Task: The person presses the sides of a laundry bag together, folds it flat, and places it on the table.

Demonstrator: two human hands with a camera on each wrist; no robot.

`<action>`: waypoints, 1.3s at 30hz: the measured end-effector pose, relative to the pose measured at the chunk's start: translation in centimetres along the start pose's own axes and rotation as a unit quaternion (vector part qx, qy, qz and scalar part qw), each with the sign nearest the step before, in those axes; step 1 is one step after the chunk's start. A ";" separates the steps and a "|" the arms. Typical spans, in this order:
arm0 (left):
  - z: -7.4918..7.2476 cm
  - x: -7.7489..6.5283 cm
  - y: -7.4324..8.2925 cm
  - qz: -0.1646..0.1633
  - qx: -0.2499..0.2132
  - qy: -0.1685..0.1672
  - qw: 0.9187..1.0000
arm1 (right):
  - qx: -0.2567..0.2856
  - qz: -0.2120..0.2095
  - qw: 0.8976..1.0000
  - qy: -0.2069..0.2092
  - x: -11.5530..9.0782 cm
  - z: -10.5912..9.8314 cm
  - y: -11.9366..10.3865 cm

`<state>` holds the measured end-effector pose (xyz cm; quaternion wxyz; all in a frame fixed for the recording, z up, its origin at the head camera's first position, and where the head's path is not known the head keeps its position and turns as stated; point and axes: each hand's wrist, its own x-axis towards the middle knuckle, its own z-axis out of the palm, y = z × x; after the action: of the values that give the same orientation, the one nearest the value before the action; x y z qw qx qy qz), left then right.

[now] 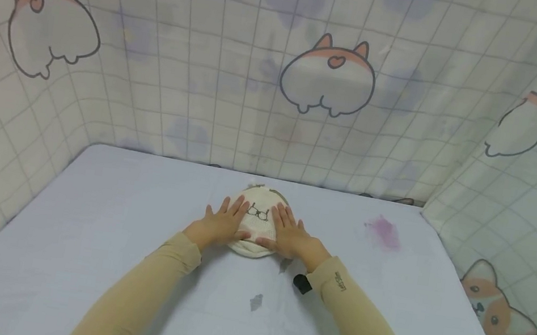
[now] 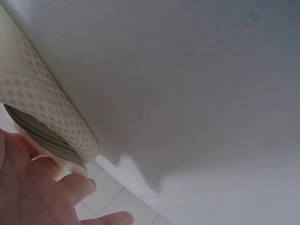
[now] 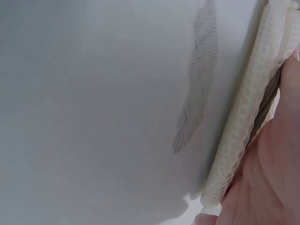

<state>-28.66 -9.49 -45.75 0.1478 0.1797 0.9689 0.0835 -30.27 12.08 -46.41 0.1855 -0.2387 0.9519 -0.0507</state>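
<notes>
A round cream mesh bag [image 1: 257, 225] with a line drawing of glasses on its top lies near the far edge of the table. On its left side rests my left hand [image 1: 220, 226], fingers spread and pointing away from me. My right hand [image 1: 292, 239] lies across its right side, fingers extended and thumb toward the middle. The left wrist view brings out the honeycomb mesh [image 2: 44, 101] and a dark zipper [image 2: 44, 133] along the bag's side, with the left fingers beside it. In the right wrist view the zipper [image 3: 268, 101] runs next to the right palm.
A white cloth covers the table [image 1: 101, 224]. It has a pink stain [image 1: 384, 232] at the right and a grey mark [image 1: 256, 302] nearer me. A small black object [image 1: 302, 284] is by the right wrist. Checked curtains with corgi drawings [image 1: 328, 78] enclose the table.
</notes>
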 end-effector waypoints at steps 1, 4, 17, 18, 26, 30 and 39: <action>-0.1 -0.1 0.0 0.000 -0.002 -0.002 1.000 | 0.003 -0.001 1.000 0.000 -0.1 -0.1 0.0; -0.5 -0.3 0.1 0.002 -0.011 -0.003 1.000 | 0.017 -0.006 1.000 0.002 -0.5 -0.5 -0.2; -0.9 -0.6 -0.5 0.019 -0.045 0.020 0.999 | 0.047 -0.039 0.998 0.030 -1.7 -2.4 0.2; -0.9 -0.7 -0.5 0.020 -0.048 0.021 0.998 | 0.051 -0.042 0.997 0.033 -1.8 -2.5 0.3; -0.7 -1.5 -0.6 0.031 -0.067 0.028 0.997 | 0.042 -0.057 0.996 0.050 -2.2 -2.1 0.7; -0.5 -1.7 -0.4 0.035 -0.070 0.029 0.997 | 0.040 -0.063 0.996 0.056 -2.5 -1.8 0.7; -0.3 -1.9 -0.1 0.027 -0.052 0.031 0.998 | 0.015 -0.062 0.997 0.053 -2.6 -1.4 0.8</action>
<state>-27.09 -10.33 -44.97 0.1241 0.1956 0.9622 0.1432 -28.97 14.01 -44.39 0.1351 -0.2913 0.9429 -0.0890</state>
